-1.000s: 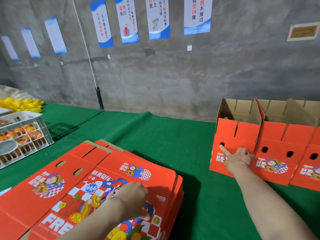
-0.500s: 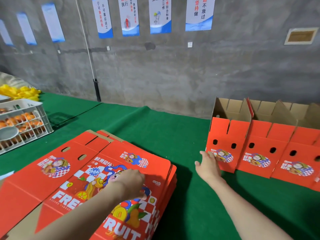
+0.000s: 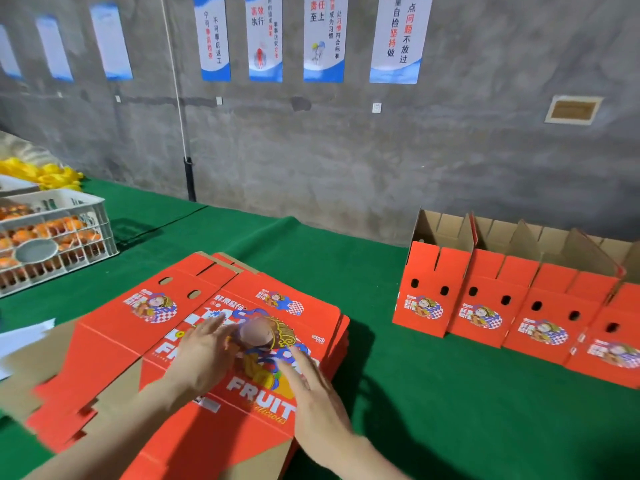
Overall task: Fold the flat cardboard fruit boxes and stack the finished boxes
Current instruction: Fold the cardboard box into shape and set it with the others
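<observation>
Left hand (image 3: 204, 355) flat on flat boxes (image 3: 277, 296), right hand (image 3: 317, 400) alongside, fingers straight

**Even light, blurred edges**

The stack of flat boxes (image 3: 284, 299) and white crate (image 3: 59, 206) throw soft shadows rightward onto the green cloth (image 3: 433, 420). The left hand (image 3: 204, 351) and right hand (image 3: 315, 400) are motion-smeared; far-left posters (image 3: 110, 39) lean and blur.

Your flat boxes (image 3: 270, 285) are red, printed with blue-and-white checks and white "FRUIT" lettering. The cloth (image 3: 381, 278) is green. The folded boxes (image 3: 429, 271) are red outside and brown inside. The white crate (image 3: 86, 202) holds what looks like orange fruit (image 3: 52, 232).
</observation>
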Demonstrator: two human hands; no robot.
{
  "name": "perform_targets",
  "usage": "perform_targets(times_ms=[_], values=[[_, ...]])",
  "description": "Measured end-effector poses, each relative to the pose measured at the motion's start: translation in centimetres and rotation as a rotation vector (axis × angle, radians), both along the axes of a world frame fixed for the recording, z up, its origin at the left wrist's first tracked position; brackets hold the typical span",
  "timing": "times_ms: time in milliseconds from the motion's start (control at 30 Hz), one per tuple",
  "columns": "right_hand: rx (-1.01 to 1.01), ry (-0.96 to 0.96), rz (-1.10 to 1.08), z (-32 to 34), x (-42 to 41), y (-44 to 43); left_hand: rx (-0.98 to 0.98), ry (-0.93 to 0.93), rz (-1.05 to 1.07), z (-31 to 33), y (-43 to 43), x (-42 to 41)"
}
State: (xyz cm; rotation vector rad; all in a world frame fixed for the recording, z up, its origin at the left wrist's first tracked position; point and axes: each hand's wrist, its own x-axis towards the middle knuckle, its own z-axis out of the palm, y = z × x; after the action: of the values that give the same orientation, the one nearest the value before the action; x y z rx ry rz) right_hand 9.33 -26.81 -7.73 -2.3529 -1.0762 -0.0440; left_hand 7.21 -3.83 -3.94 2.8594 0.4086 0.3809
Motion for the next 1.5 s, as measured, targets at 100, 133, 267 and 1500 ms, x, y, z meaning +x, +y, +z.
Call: perform_targets(times_ms=[100, 133, 267, 1500], values=[[0.113, 0.197, -0.201, -0.6, -0.9, -0.5, 0.128, 0.115, 0.027, -0.3, 1.0, -4.2], [0.14, 0.288, -0.274, -0.7, -1.2, -0.8, 0.145, 0.189, -0.005, -0.9, 0.7, -5.5], [0.277, 0.82, -0.44, -0.8, -2.9, -1.6, 0.098, 0.292, -0.102, -2.7, -3.1, -8.9], [0.833, 0.165, -0.742, 11.9, -14.7, -33.0, 0.241, -0.249, -0.554, 14.0, -25.6, -5.9]])
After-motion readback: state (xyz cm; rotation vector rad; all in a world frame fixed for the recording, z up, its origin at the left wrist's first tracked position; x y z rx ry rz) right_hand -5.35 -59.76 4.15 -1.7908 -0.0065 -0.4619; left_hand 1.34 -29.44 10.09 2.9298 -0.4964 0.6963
